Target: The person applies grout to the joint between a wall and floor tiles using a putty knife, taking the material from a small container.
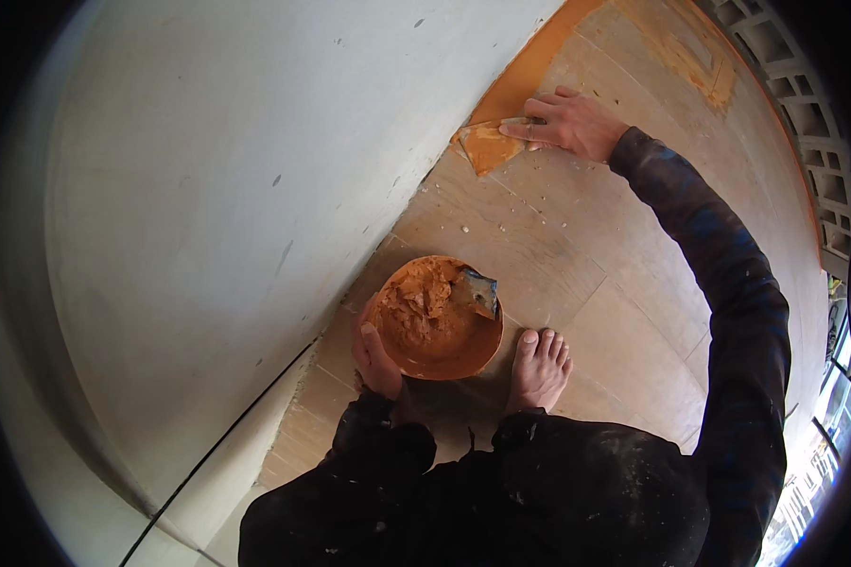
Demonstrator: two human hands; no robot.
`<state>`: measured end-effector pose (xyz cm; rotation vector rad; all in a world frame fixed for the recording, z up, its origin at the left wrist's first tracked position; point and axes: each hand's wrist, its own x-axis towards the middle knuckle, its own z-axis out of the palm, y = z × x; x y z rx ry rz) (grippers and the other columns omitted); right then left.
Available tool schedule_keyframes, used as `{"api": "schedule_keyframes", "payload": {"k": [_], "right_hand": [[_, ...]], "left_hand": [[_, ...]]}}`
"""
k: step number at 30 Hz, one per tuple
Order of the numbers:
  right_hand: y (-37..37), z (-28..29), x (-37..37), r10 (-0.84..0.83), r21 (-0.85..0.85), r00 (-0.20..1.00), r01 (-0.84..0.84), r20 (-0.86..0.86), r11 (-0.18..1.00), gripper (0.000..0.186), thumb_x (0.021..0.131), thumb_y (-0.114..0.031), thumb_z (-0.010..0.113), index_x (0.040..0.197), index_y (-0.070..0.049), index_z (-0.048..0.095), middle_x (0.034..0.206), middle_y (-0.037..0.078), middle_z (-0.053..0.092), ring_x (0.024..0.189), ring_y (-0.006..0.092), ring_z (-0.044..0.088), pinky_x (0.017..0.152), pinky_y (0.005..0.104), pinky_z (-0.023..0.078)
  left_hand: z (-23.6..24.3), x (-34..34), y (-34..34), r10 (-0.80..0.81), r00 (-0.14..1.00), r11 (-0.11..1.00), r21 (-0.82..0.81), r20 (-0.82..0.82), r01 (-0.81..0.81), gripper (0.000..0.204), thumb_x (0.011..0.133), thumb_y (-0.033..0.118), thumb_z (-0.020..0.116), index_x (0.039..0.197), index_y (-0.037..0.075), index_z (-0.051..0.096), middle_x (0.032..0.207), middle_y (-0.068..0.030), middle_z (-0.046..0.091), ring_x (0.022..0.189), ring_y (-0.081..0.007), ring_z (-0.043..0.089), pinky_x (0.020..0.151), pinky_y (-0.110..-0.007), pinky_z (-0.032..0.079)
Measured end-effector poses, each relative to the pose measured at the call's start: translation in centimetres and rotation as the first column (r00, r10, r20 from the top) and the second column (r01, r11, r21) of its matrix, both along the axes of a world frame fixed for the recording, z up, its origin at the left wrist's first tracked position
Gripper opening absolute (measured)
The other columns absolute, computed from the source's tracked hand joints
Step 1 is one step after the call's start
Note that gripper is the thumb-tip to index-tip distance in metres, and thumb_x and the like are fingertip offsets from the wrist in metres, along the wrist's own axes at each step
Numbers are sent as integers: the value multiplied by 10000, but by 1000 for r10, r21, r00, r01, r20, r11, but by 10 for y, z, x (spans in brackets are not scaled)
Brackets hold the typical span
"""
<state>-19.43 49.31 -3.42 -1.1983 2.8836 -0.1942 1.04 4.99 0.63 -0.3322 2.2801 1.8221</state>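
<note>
Dark trousers (586, 482) are flecked; bowl (459, 368) held by left grip (376, 359), scraper (488, 149) by right grip (577, 125). Paste (525, 80) is apparently being spread; even pressure seems needed.

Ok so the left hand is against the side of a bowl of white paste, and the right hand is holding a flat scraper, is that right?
Not quite: the paste is orange, not white, as the head view shows. The left hand is indeed against the side of the bowl, and the right hand is holding a flat scraper.
</note>
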Motion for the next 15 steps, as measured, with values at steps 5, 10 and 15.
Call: {"api": "schedule_keyframes", "payload": {"k": [5, 10, 15], "right_hand": [[16, 13, -18, 4, 38, 1000, -5, 7, 999, 499, 995, -383, 570, 1489, -311, 535, 1042, 53, 564, 984, 230, 590, 884, 404, 462], [35, 28, -25, 33, 16, 999, -33, 0, 999, 522, 985, -349, 581, 1502, -290, 527, 1014, 65, 562, 983, 243, 587, 909, 413, 449], [11, 38, -23, 166, -27, 985, -167, -51, 986, 452, 990, -341, 595, 1440, -304, 574, 1078, 23, 581, 1040, 201, 588, 908, 402, 451]], "left_hand": [[8, -2, 12, 9, 1000, 1000, 15, 5, -9, 567, 1132, 373, 308, 1440, -69, 483, 1409, -191, 552, 1302, -279, 550, 1112, -400, 434], [6, -1, 11, 23, 1000, 1000, 3, 13, -23, 556, 1130, 362, 313, 1438, -66, 489, 1399, -191, 562, 1300, -278, 551, 1112, -398, 431], [2, 0, 5, 12, 1000, 999, -39, -6, -12, 573, 1129, 387, 323, 1431, -68, 500, 1365, -186, 595, 1258, -269, 581, 1088, -383, 446]]}}
